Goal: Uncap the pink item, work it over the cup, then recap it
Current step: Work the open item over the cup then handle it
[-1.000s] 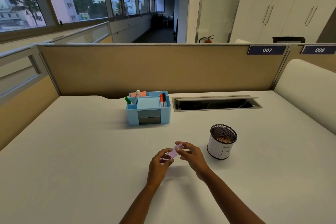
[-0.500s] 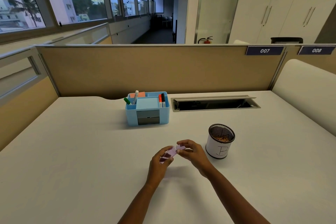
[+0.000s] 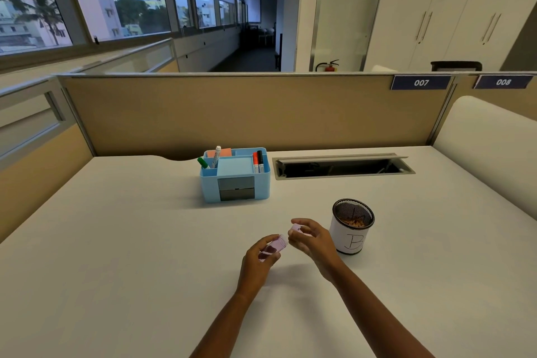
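Desk [image 3: 122, 256]: white, bounded at the rear by a tan partition [image 3: 232, 113] carrying plates marked 007 and 008. An open cable tray [image 3: 343, 167] is set into the desk at the rear right.

Organiser [image 3: 235, 176]: light blue, at rear centre, holding markers upright in its left and right compartments.

Cup [image 3: 352, 227]: black mesh with a white wrap marked "B", upright, right of centre. Brownish contents show inside; cannot tell what they are.

Left hand [image 3: 257, 260]: above the desk, in front of the organiser. Fingers closed round the pink item [image 3: 274, 245], which points up and to the right.

Right hand [image 3: 312, 241]: just beside the cup, on its left. Fingers pinched on the pink cap [image 3: 296, 229].

Cap and item: apart, a narrow gap between them. Both are held clear of the desk, left of the cup, not over it.
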The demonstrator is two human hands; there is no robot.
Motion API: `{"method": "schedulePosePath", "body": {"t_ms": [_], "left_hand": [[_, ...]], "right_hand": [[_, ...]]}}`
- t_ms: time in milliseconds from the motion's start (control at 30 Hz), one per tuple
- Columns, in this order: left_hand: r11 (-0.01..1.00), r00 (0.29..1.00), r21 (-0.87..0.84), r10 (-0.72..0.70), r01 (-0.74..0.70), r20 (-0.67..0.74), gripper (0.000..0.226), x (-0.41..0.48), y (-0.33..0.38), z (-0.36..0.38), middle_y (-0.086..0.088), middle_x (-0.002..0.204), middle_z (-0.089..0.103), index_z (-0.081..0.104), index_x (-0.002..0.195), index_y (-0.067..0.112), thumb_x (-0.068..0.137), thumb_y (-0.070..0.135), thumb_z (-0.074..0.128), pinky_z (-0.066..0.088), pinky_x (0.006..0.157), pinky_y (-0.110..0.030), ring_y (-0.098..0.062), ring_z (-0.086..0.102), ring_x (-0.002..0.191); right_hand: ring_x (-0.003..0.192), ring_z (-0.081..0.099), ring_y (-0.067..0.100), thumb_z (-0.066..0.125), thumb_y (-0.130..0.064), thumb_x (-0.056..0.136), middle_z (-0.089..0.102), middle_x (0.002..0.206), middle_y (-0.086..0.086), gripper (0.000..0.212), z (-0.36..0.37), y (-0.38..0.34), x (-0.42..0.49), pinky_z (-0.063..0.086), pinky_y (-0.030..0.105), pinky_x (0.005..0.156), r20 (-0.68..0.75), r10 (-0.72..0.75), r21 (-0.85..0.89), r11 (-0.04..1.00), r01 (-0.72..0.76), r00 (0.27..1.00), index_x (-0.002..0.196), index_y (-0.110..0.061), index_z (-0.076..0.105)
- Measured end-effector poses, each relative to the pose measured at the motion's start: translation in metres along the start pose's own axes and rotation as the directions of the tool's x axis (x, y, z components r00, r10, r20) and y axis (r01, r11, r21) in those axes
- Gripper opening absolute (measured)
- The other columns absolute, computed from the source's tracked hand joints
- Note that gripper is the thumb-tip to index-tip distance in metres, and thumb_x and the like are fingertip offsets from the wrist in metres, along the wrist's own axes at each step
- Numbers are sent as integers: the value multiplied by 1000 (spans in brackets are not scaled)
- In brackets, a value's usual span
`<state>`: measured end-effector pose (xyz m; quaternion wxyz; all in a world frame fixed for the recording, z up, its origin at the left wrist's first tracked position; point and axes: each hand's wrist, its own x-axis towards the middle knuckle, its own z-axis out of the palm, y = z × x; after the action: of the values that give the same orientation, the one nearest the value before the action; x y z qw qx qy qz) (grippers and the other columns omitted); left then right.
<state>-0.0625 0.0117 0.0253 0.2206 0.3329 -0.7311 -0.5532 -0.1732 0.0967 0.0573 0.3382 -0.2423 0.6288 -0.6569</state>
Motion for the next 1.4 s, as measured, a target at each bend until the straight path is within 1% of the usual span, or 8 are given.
{"method": "schedulePosePath", "body": {"t_ms": [167,333,433,533,667,933,1233,1400], "left_hand": [[1000,1000,-7,3,-3,1,40,0,2,0,-15,132,53,49,126,8,87,5,57,44,85,-25,-25,53,108],[1000,1000,-23,-15,15,-6,40,-1,4,2,-17,129,55,49,126,7,86,4,57,44,83,-25,-25,54,106],[999,1000,-36,-19,18,-11,40,-2,4,2,-17,129,54,49,125,6,86,2,57,44,84,-25,-26,54,108],[998,1000,-54,-24,23,-13,41,-3,5,2,-18,130,53,48,125,6,86,1,57,44,85,-27,-29,53,110],[998,1000,-68,-19,18,-9,40,-5,6,3,-18,129,55,49,125,6,86,2,57,44,84,-26,-19,51,100],[994,999,-103,-49,47,-18,39,-8,14,4,-18,127,56,50,125,7,86,6,57,47,92,-35,-33,54,110],[993,998,-109,-58,55,-27,39,-13,18,5,-19,127,56,49,125,4,87,4,56,47,95,-40,-34,54,111],[996,998,-76,-48,45,-44,39,-14,21,9,-18,125,59,51,124,5,85,4,58,47,93,-35,-32,56,110]], "right_hand": [[82,64,19,63,-9,83,64,87,8,10,3,1,1,53,26,78,-72,-17,39,999,20,997,87,-13,55],[79,58,18,65,-14,82,63,82,8,16,7,4,0,44,23,65,-113,-41,-46,998,36,993,72,-17,54],[88,59,23,64,-10,83,63,93,11,10,6,6,0,48,22,68,-85,-57,-44,998,53,995,87,-14,57],[99,60,27,62,-9,84,62,106,12,28,5,6,0,52,22,75,-51,-64,-83,995,60,997,112,-10,57],[99,60,24,61,-6,84,63,110,9,33,7,5,-2,54,16,71,-45,-89,-99,992,84,995,117,-7,58],[89,62,20,64,-7,82,67,108,18,28,8,5,-6,53,11,62,-29,-87,-151,985,82,996,110,-4,61],[89,62,22,65,-14,83,68,105,18,26,9,-1,-4,51,27,79,-16,-162,-383,912,143,987,106,-4,62],[66,55,14,67,-27,80,66,82,14,29,14,2,-3,43,17,59,-125,-182,-452,885,107,975,93,-2,59]]}}
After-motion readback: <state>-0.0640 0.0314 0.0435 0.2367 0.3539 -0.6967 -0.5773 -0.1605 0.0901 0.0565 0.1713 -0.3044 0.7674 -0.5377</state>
